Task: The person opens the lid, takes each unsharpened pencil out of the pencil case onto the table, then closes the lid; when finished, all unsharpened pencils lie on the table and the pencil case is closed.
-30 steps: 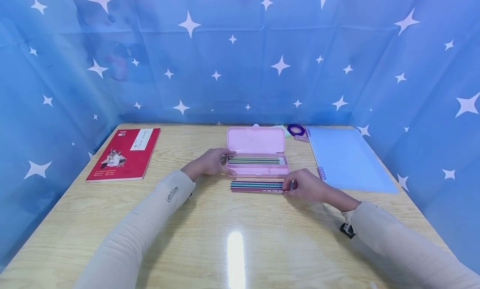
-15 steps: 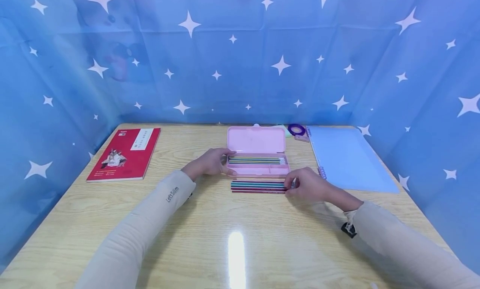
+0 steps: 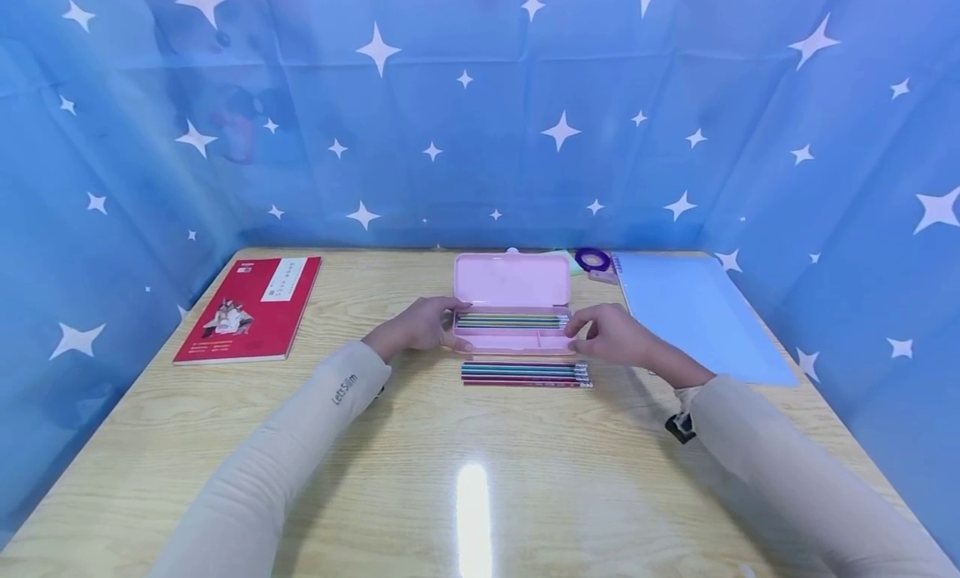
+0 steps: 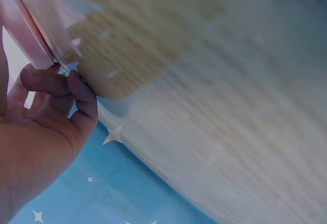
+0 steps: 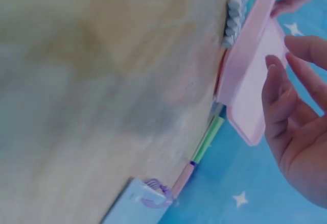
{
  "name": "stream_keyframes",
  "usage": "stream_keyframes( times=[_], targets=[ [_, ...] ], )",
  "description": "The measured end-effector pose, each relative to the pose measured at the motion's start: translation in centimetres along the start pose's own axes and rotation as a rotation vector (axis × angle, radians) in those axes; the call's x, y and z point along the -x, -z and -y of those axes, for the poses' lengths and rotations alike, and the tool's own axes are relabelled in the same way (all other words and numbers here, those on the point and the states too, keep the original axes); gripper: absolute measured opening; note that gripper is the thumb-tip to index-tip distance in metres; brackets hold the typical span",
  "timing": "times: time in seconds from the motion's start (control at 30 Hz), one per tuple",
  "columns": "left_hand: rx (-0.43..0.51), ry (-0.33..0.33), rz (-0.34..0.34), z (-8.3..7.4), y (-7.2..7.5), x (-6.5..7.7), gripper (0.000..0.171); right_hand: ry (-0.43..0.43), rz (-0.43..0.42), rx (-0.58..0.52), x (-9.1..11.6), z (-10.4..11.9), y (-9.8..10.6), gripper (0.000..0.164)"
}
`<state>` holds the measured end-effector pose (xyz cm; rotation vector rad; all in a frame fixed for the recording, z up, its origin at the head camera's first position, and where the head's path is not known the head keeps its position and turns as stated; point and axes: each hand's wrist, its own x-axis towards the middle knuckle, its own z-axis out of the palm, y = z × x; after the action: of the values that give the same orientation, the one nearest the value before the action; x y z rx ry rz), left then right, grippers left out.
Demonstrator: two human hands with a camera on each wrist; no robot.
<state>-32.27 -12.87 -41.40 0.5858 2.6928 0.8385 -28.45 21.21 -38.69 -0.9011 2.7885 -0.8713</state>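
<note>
Wooden surface (image 3: pixel 375 478): red book (image 3: pixel 251 311) well apart from the open pink pencil case (image 3: pixel 512 280) near the far edge
The left hand (image 3: pixel 429 323) grips the case's left end; by its right end, the right hand (image 3: pixel 613 336) curves with thumb and fingers apart, a gap clearest in the right wrist view. Loose pencils (image 3: pixel 517 373) lie just in front.

There are two rows of pencils (image 3: pixel 517 373), one case (image 3: pixel 495 342), one book (image 3: pixel 251 316), one notebook (image 3: pixel 701 318) and one purple ring (image 3: pixel 580 263).

There's room above the case (image 3: pixel 501 342); its lid (image 3: pixel 513 280) blocks behind.
</note>
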Motion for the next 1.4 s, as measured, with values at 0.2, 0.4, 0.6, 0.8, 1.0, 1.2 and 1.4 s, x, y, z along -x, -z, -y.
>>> stream_keyframes(
  times=[0.2,0.4,0.6,0.8,1.0,1.2,1.4],
  targets=[
    [0.003,0.004,-0.004,-0.1,0.2,0.2,0.093,-0.032,0.006,0.046,-2.4,-0.2,0.1,0.015],
    [-0.002,0.009,0.002,-0.2,0.2,0.4,0.092,-0.108,0.084,0.043,-4.4,-0.8,-0.4,0.013],
    [0.007,0.028,0.008,-0.5,0.2,0.4,0.093,-0.115,0.136,0.106,-5.1,-1.1,-0.8,0.01],
    [0.005,0.033,0.006,-0.4,0.2,0.3,0.093,-0.125,0.16,0.152,-5.4,-1.0,-0.9,0.012],
    [-0.002,0.02,0.004,-0.3,0.1,0.4,0.094,-0.11,0.173,0.165,-5.5,-0.8,-1.0,0.011],
    [-0.008,0.015,0.003,-0.2,0.0,0.3,0.094,-0.131,0.182,0.165,-5.5,-0.8,-1.0,0.011],
    [-0.006,0.011,0.004,-0.2,0.1,0.2,0.095,-0.095,0.189,0.147,-5.4,-1.0,-0.9,0.009]
  ],
)
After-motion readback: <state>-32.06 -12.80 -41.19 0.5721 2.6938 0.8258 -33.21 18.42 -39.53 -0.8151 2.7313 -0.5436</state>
